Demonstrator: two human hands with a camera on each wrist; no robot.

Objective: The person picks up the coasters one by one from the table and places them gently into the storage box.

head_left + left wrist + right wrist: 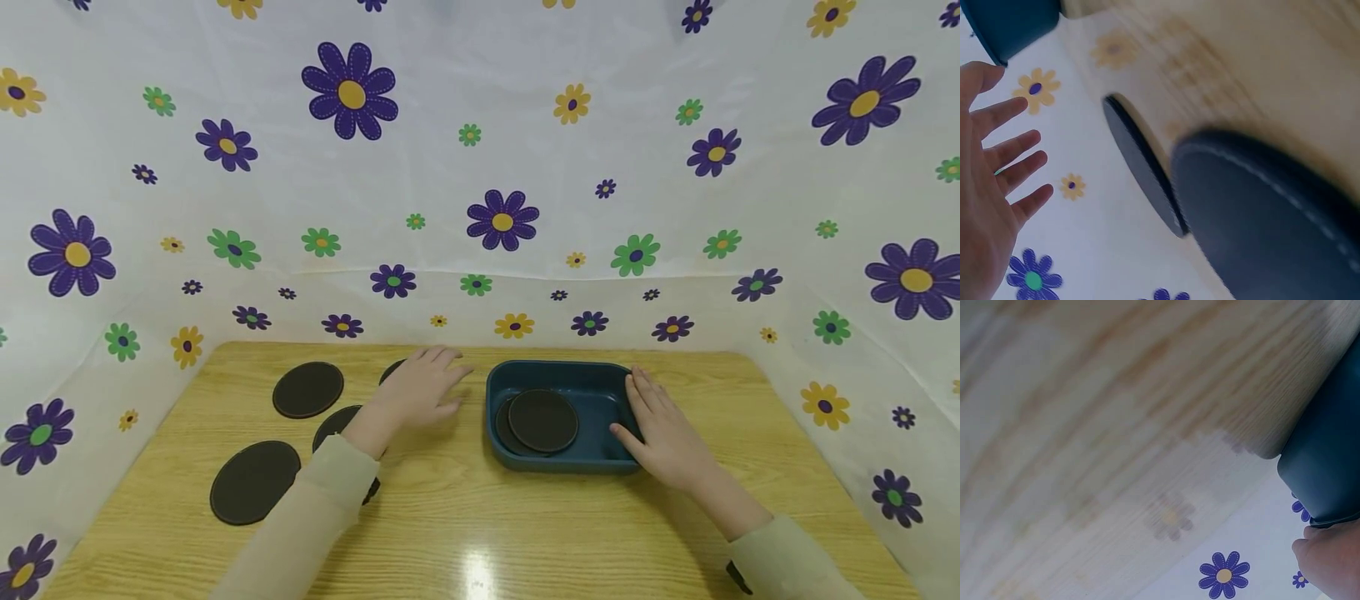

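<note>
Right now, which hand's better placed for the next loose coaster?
Left, probably: the left hand is empty, near the loose black coasters; the right hand touches the teal tub.

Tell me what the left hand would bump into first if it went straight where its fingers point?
Probably the flowered cloth behind the table: the left hand seems to point just past the far left corner of the blue tub. Depth is unclear, so it might brush the tub first.
</note>
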